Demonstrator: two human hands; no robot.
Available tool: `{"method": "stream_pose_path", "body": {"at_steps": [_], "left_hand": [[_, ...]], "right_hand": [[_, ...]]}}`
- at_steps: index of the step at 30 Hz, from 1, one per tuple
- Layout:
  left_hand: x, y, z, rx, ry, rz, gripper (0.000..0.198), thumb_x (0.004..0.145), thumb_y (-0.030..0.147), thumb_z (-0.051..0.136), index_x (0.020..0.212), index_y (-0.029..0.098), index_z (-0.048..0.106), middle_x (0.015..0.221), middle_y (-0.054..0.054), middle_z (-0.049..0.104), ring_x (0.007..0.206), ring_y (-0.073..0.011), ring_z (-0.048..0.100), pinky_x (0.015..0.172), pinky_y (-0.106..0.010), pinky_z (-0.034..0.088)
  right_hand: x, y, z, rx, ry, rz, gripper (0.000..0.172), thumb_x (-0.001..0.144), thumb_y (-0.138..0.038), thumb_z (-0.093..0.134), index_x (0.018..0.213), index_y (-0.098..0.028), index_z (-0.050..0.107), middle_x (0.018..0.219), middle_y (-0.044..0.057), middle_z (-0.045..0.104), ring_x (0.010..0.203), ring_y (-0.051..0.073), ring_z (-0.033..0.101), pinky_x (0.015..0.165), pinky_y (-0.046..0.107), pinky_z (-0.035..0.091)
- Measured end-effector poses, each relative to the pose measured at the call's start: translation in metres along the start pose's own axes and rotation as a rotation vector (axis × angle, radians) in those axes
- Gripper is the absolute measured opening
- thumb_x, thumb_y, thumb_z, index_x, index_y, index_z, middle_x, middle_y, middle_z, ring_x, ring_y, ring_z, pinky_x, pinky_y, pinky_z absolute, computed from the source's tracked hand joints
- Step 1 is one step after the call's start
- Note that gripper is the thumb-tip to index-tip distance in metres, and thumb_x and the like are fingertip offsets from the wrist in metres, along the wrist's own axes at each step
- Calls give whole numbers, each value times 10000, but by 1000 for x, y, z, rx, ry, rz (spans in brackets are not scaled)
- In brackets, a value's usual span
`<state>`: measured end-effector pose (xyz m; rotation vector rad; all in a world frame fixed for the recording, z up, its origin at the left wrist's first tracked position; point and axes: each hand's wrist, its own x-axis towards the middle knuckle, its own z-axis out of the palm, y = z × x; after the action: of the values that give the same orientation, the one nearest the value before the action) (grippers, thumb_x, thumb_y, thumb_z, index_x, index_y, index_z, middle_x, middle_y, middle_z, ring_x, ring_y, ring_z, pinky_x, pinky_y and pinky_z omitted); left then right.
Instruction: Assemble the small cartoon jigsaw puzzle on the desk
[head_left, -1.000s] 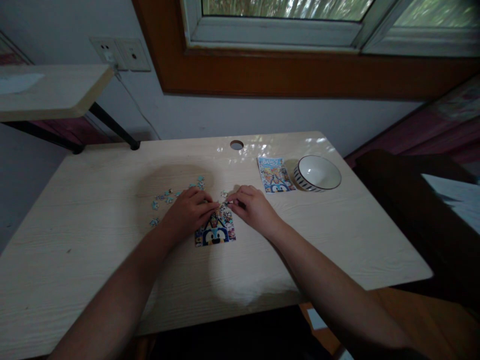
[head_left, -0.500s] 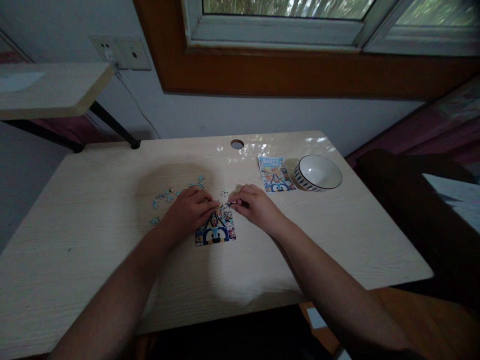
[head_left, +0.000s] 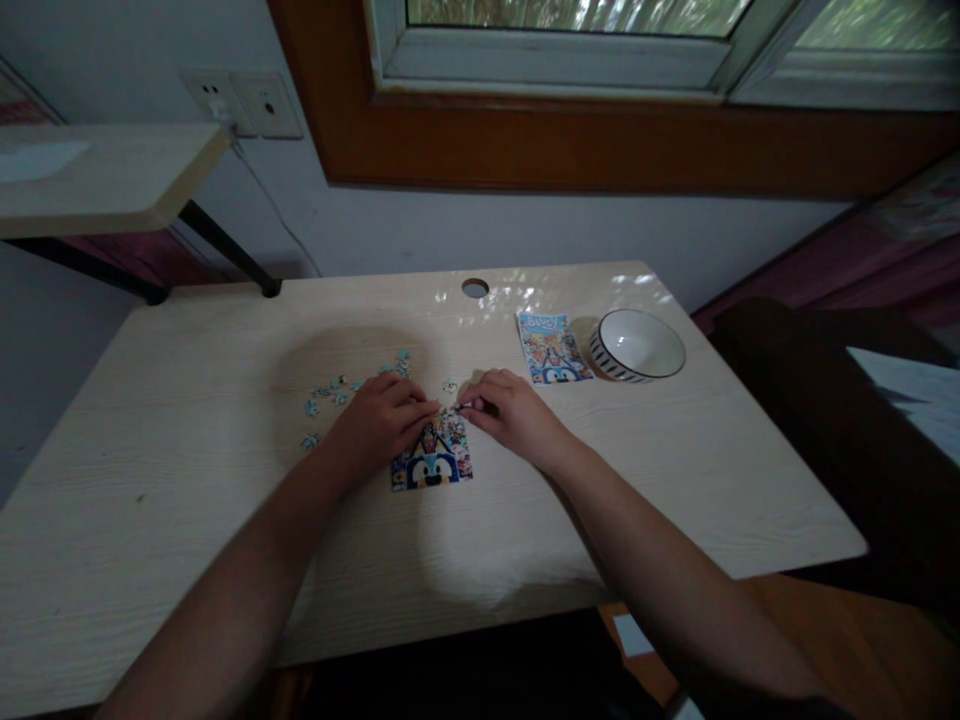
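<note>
A partly assembled jigsaw puzzle (head_left: 432, 468) with a blue cartoon dog face lies on the desk between my hands. My left hand (head_left: 381, 418) rests over its upper left part, fingers stretched out, fingertips touching its top edge. At the upper right corner, my right hand (head_left: 516, 412) is closed in a pinch on a small dark puzzle piece (head_left: 458, 408). Just above the puzzle lies one loose piece (head_left: 449, 386). Several loose pieces (head_left: 327, 390) are scattered beyond and left of my left hand, some partly hidden by it.
A printed picture sheet (head_left: 553, 350) with the same dog lies at the back right, beside a white bowl (head_left: 642, 345) with dark stripes. The desk (head_left: 660, 500) has a round cable hole (head_left: 475, 288) near its back edge. A raised shelf (head_left: 112, 190) stands at the left.
</note>
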<state>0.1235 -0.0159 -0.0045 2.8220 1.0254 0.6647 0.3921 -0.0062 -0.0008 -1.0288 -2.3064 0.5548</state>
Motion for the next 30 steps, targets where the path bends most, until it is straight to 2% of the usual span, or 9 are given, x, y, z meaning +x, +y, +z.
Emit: {"method": "stream_pose_path", "body": {"at_steps": [3, 9, 14, 30], "left_hand": [[0, 0, 0, -2, -6, -10, 218, 1021, 251, 638, 1194, 208, 763, 1096, -90, 713, 1038, -247, 596, 971, -442, 505], [0, -1, 0, 0, -3, 0, 223, 1010, 241, 649, 1199, 206, 764, 1100, -94, 719, 1032, -253, 597, 969, -451, 507], [0, 0, -1, 10, -16, 1, 214, 1012, 250, 654, 1192, 205, 761, 1102, -89, 719, 1034, -251, 600, 976, -445, 502], [0, 0, 0, 12, -20, -7, 231, 1022, 259, 638, 1217, 222, 755, 1109, -89, 715, 1060, -255, 589, 995, -459, 497]], "right_hand": [[0, -2, -2, 8, 2, 7, 74, 981, -178, 680, 1023, -202, 736, 917, 58, 693, 919, 221, 620, 874, 362, 477], [-2, 2, 1, 3, 6, -19, 258, 1005, -197, 647, 1249, -236, 720, 988, 70, 708, 973, 238, 631, 894, 392, 494], [-3, 3, 3, -44, -21, -29, 215, 1016, -217, 644, 1200, -242, 751, 1063, 89, 712, 1024, 246, 632, 905, 401, 498], [1, -1, 6, -66, 22, 74, 136, 978, -198, 696, 1109, -217, 727, 1040, 81, 708, 1013, 247, 644, 916, 389, 501]]}}
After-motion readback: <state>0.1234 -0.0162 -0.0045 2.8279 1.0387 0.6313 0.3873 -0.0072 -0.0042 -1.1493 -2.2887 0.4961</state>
